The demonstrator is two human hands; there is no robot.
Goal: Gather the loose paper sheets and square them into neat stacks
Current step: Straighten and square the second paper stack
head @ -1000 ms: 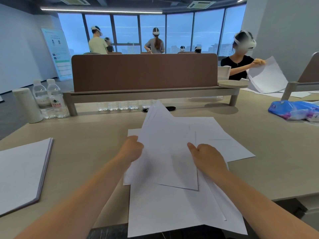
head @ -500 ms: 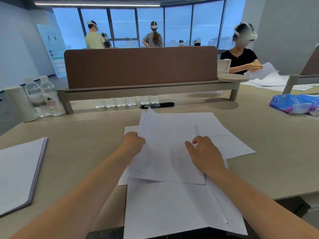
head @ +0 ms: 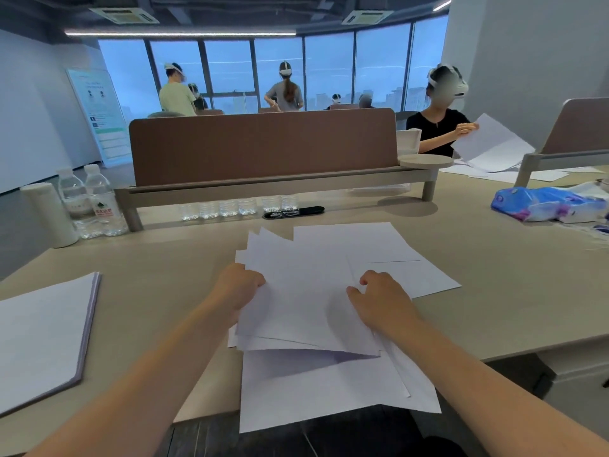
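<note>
White loose paper sheets (head: 296,291) lie fanned at the near middle of a beige table (head: 494,275). The person's left hand (head: 239,286) and right hand (head: 382,300) each grip the bundle's side edges, lifting its near edge.

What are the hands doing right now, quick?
Left hand: closed on the left edge of the fanned paper sheets.
Right hand: fingers curled on the sheets' right side, apparently pinching them.

Open-plan office: shared desks (head: 494,291) with divider screens (head: 263,146), window wall (head: 280,70)
</note>
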